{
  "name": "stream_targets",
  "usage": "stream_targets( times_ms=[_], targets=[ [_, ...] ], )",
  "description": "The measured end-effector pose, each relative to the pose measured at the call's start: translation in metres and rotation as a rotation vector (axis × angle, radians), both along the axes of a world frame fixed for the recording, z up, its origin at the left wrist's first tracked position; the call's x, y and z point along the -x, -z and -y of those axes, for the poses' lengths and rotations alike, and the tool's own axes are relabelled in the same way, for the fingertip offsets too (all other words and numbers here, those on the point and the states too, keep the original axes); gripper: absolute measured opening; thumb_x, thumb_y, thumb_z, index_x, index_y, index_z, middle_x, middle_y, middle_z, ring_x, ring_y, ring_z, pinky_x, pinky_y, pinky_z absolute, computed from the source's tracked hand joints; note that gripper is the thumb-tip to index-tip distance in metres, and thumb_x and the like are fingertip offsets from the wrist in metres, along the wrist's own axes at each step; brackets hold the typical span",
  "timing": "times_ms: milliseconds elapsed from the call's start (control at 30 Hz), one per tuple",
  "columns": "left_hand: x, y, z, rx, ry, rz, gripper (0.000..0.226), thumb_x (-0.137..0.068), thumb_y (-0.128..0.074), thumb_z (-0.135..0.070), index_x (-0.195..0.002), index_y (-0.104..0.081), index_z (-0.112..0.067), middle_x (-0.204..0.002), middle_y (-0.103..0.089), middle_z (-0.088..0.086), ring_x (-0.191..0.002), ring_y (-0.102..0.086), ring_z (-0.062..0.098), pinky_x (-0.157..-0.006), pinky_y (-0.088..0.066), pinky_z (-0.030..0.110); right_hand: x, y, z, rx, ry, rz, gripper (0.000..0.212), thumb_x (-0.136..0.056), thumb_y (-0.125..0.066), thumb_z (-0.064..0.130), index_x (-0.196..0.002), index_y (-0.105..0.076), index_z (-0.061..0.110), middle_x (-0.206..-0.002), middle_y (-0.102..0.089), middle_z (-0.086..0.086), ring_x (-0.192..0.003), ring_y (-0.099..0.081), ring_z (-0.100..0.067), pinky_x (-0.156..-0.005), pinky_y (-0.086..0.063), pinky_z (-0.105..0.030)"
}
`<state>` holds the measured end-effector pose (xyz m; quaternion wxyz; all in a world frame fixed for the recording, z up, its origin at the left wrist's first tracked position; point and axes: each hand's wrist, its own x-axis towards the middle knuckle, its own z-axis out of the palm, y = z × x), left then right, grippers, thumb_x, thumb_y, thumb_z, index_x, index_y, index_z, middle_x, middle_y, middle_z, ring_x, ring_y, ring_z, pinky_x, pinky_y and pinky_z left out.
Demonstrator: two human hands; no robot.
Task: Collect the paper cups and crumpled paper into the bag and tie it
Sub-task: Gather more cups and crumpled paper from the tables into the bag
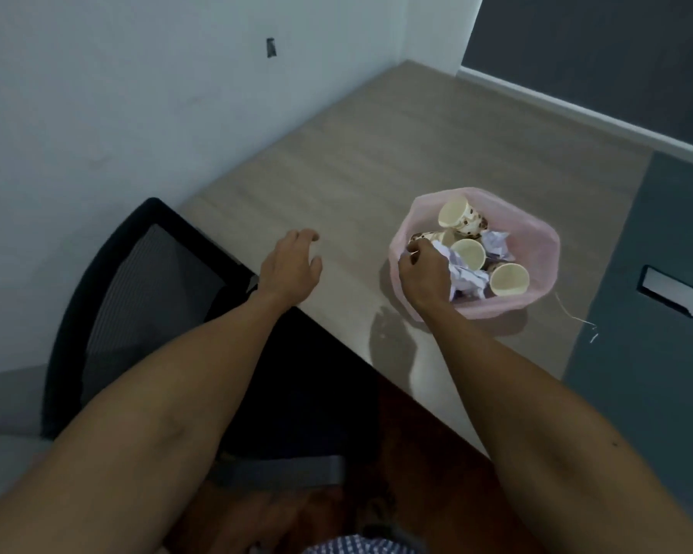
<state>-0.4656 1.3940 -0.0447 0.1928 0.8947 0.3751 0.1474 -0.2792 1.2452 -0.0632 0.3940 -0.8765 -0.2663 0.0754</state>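
Observation:
A pink plastic bag [537, 249] stands open on the wooden table [377, 161]. Inside it lie several paper cups [509, 279], cream inside with brown spots outside, among balls of crumpled white paper [497, 243]. My right hand [423, 273] is at the bag's near-left rim with its fingers pinched on the plastic edge. Over the bare tabletop to the left of the bag hovers my left hand [293, 261], fingers apart and holding nothing.
A black mesh-backed office chair [145, 297] stands at the table's near-left corner against the white wall. A wet or shiny patch [393, 333] marks the table near the bag. A thin white thread [573, 313] lies to the bag's right. Right of the table is a grey-green surface [657, 273].

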Motion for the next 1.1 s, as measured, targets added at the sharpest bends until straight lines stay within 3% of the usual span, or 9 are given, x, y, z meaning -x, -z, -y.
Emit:
stream_targets(
  times_ms=[100, 267, 400, 567, 767, 867, 967, 1033, 1100],
  targets=[
    [0.056, -0.006, -0.019, -0.023, 0.002, -0.018, 0.038, -0.098, -0.057, -0.028, -0.134, -0.052, -0.018, -0.127, -0.057, 0.009, -0.112, -0.059, 0.029, -0.09, -0.053, 0.047, 0.054, 0.001, -0.015, 0.014, -0.006, -0.042, 0.025, -0.092, -0.059, 0.02, -0.115, -0.067, 0.013, -0.107, -0.073, -0.011, -0.102, -0.066, -0.031, -0.083, -0.048, -0.034],
    [0.154, -0.012, -0.055, -0.066, 0.026, 0.002, 0.036, -0.098, -0.057, -0.028, -0.133, -0.052, -0.018, -0.126, -0.059, 0.008, -0.11, -0.06, 0.029, -0.088, -0.054, 0.045, 0.159, 0.007, -0.034, 0.016, -0.011, -0.077, 0.025, -0.092, -0.059, 0.023, -0.115, -0.066, 0.016, -0.1, -0.072, -0.008, -0.092, -0.067, -0.028, -0.077, -0.05, -0.033],
    [0.231, -0.016, -0.086, -0.106, 0.014, -0.006, 0.035, -0.097, -0.058, -0.029, -0.129, -0.053, -0.015, -0.122, -0.058, 0.011, -0.11, -0.058, 0.03, -0.085, -0.053, 0.044, 0.24, 0.015, -0.045, 0.049, -0.155, -0.124, 0.034, -0.096, -0.061, 0.023, -0.129, -0.06, 0.016, -0.098, -0.067, -0.001, -0.092, -0.066, -0.024, -0.079, -0.053, -0.034],
    [0.305, -0.013, -0.128, -0.128, -0.054, -0.058, 0.04, -0.095, -0.059, -0.026, -0.132, -0.054, -0.012, -0.129, -0.055, 0.017, -0.118, -0.052, 0.037, -0.095, -0.049, 0.049, 0.32, 0.03, -0.057, 0.259, -0.538, -0.18, 0.078, -0.095, -0.068, 0.027, -0.159, -0.023, 0.026, -0.134, -0.052, -0.008, -0.113, -0.059, -0.026, -0.086, -0.055, -0.039],
    [0.343, 0.009, -0.155, -0.028, -0.127, -0.049, 0.046, -0.098, -0.054, -0.031, -0.139, -0.05, -0.012, -0.139, -0.051, 0.016, -0.125, -0.049, 0.036, -0.099, -0.047, 0.049, 0.382, 0.052, -0.075, 0.428, -0.792, -0.282, 0.105, -0.083, -0.08, 0.04, -0.158, -0.006, 0.045, -0.156, -0.031, -0.005, -0.12, -0.057, -0.03, -0.092, -0.057, -0.046],
    [0.341, 0.019, -0.162, 0.055, -0.147, 0.009, 0.046, -0.099, -0.05, -0.037, -0.14, -0.047, -0.015, -0.136, -0.052, 0.014, -0.12, -0.052, 0.033, -0.093, -0.048, 0.046, 0.403, 0.064, -0.081, 0.486, -0.893, -0.319, 0.12, -0.076, -0.086, 0.043, -0.154, 0.003, 0.054, -0.153, -0.025, 0.003, -0.126, -0.05, -0.031, -0.093, -0.056, -0.047],
    [0.332, 0.021, -0.17, 0.13, -0.166, 0.068, 0.046, -0.1, -0.05, -0.035, -0.141, -0.043, -0.016, -0.129, -0.058, 0.014, -0.112, -0.057, 0.032, -0.088, -0.049, 0.042, 0.419, 0.07, -0.087, 0.489, -0.936, -0.311, 0.127, -0.072, -0.086, 0.053, -0.156, 0.01, 0.05, -0.152, -0.026, 0.003, -0.131, -0.044, -0.031, -0.097, -0.05, -0.045],
    [0.326, 0.021, -0.17, 0.212, -0.212, 0.131, 0.042, -0.101, -0.048, -0.033, -0.14, -0.042, -0.018, -0.119, -0.063, 0.014, -0.098, -0.062, 0.029, -0.079, -0.052, 0.04, 0.43, 0.068, -0.092, 0.474, -0.917, -0.227, 0.125, -0.074, -0.08, 0.061, -0.157, 0.012, 0.046, -0.154, -0.027, 0.001, -0.132, -0.045, -0.031, -0.099, -0.049, -0.047],
    [0.321, 0.024, -0.166, 0.289, -0.282, 0.193, 0.037, -0.103, -0.044, -0.029, -0.14, -0.04, -0.021, -0.11, -0.064, 0.012, -0.083, -0.062, 0.023, -0.068, -0.047, 0.034, 0.439, 0.067, -0.095, 0.463, -0.896, -0.088, 0.118, -0.078, -0.073, 0.063, -0.158, 0.011, 0.041, -0.152, -0.031, -0.001, -0.121, -0.054, -0.033, -0.09, -0.053, -0.048]
  ],
)
